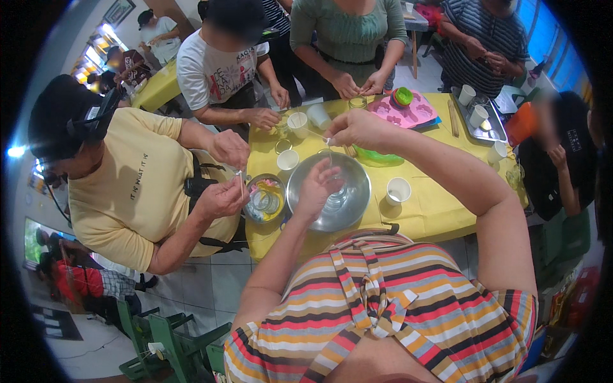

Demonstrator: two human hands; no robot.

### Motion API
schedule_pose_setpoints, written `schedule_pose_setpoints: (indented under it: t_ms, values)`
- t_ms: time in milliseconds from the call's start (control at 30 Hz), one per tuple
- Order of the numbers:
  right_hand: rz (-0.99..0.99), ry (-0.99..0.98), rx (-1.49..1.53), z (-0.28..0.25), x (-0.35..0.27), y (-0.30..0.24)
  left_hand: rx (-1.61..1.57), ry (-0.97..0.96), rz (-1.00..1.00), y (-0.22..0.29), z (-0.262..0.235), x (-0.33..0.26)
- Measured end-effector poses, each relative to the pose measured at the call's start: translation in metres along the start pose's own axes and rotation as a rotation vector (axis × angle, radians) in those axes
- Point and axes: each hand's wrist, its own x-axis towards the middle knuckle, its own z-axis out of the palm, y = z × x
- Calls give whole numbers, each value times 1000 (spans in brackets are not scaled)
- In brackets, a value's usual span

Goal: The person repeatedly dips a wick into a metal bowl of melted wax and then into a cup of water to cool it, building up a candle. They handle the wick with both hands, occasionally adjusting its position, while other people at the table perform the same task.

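My right hand [352, 129] is raised over the far side of a wide metal bowl [357, 207], its fingertips pinched on a small white piece [329, 142]. A thin pale stick or string seems to run leftward from that piece; its exact kind is too small to make out. Palm up and fingers apart, my left hand [320, 185] hovers above the bowl's left half with nothing seen in it. What looks like a clear glass jar [336, 195] stands inside the bowl, partly behind my left fingers. White paper cups [287, 160] stand close by, on the left.
A yellow-covered table [434, 207] carries a smaller metal bowl [280, 212], a paper cup [398, 191], a pink mold [418, 113] and a metal tray [501, 135]. A person in yellow [128, 185] works close on my left. Others stand across the table.
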Motion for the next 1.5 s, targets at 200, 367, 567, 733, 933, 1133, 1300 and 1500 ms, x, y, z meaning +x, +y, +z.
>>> schedule_pose_setpoints:
  t_ms: [200, 367, 567, 733, 933, 1133, 1300, 1500]
  values:
    - [73, 32, 65, -1, 4, -4, -97, 107, -27, -8, 5, 2]
    - [75, 86, 186, 1, 6, 1, -145, 196, 69, 1, 24, 4]
    - [72, 125, 215, 3, 3, 1, -145, 227, 167, -1, 24, 10]
    - [77, 109, 253, 7, -2, -8, -214, 182, 82, 8, 27, 3]
    - [68, 117, 272, 9, -14, -35, -410, 112, 28, 30, 27, -14]
    - [7, 125, 265, 6, -14, -52, -455, -27, 13, 56, 30, -31]
    - [-33, 126, 320, 2, -10, -52, -407, -38, 12, 70, 38, -37]
    - [-57, 114, 328, -1, -20, -63, -400, -77, 21, 77, 41, -40]
